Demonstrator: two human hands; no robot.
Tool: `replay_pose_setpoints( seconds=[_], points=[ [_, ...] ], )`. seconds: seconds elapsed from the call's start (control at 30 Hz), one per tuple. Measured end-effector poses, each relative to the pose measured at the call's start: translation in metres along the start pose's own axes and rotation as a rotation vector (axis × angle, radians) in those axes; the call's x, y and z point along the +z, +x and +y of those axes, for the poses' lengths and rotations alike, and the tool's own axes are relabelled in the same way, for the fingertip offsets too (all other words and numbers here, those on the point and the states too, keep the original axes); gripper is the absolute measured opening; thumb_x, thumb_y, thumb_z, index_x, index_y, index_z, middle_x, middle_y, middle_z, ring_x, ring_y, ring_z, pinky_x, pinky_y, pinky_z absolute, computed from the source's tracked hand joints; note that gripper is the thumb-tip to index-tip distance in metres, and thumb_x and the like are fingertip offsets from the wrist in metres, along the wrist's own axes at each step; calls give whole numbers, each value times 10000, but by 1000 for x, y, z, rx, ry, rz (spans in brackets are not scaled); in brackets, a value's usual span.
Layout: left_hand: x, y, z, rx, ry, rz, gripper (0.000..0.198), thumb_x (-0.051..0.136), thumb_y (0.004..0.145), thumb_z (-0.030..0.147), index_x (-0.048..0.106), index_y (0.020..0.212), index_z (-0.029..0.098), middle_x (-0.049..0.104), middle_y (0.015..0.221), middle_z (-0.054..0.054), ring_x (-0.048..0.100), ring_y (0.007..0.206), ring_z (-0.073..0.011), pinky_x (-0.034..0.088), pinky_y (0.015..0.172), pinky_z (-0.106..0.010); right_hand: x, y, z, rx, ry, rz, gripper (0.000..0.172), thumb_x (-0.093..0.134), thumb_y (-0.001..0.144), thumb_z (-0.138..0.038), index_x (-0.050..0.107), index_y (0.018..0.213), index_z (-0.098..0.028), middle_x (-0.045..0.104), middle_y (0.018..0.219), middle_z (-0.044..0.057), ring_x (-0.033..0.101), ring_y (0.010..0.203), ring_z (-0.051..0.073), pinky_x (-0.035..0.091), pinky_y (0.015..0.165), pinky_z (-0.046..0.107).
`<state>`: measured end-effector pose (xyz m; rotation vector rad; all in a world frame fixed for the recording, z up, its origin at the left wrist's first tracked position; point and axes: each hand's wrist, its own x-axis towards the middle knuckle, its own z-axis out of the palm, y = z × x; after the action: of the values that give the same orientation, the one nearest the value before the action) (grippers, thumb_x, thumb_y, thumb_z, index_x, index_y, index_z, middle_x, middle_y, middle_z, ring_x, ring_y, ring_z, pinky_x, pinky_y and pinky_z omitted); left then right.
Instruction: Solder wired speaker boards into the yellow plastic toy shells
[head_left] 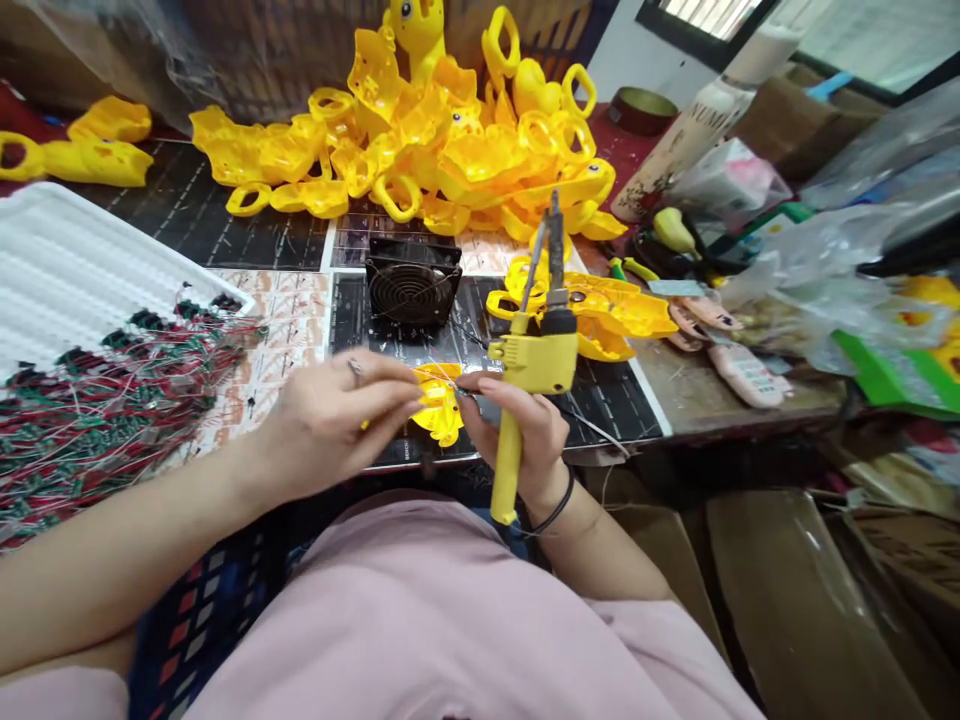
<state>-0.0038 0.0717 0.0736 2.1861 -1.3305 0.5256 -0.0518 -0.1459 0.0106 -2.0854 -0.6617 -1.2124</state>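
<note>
In front of my chest, my left hand is closed in a pinch, its fingertips at a thin wire that spans toward the other hand. My right hand holds a yellow soldering gun, tip up and handle down, across the palm. Its thumb and forefinger also pinch near the wire's end; a small piece there is too small to make out. Just below the fingertips lies a yellow plastic shell half on the dark mat. Behind it stands a small black fan.
Yellow duck-like shells are heaped at the back. A white foam tray with many red-and-green wired parts is at left. More open shells lie right of the fan. Pliers, bags and a white bottle crowd the right.
</note>
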Motion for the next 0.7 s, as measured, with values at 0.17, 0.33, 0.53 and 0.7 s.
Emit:
replay_pose_setpoints(
  seconds=[0.17, 0.33, 0.53, 0.7],
  points=[
    [14, 6, -32, -397, -280, -33, 339, 554, 952, 368, 724, 1183, 187, 728, 1187, -96, 676, 1097, -221, 529, 994, -348, 5, -12, 0, 113, 260, 84, 604, 638, 858, 5, 441, 1355, -276, 738, 1070, 36, 746, 965, 160, 663, 833, 336],
    [33, 15, -28, -465, -593, -341, 426, 532, 929, 529, 767, 1124, 232, 754, 1166, -76, 674, 1150, -276, 366, 1173, -519, 8, -15, 3, 95, 222, 119, 594, 653, 878, -30, 435, 1363, -294, 740, 1097, 32, 743, 994, 158, 663, 866, 348],
    [45, 19, -8, -639, -1014, -268, 493, 624, 869, 638, 790, 1096, 232, 729, 1234, -84, 635, 1233, -299, 425, 1141, -461, 6, -11, 3, 2, 110, 138, 557, 677, 878, -46, 491, 1358, -257, 757, 1066, 59, 753, 968, 171, 659, 874, 335],
    [55, 24, 6, -864, -1343, -6, 395, 843, 710, 548, 825, 892, 199, 780, 1065, -99, 703, 1079, -267, 520, 1019, -362, 8, -12, 0, 5, 75, 131, 530, 671, 891, -65, 497, 1349, -268, 767, 1061, 43, 759, 946, 163, 656, 876, 324]
  ],
)
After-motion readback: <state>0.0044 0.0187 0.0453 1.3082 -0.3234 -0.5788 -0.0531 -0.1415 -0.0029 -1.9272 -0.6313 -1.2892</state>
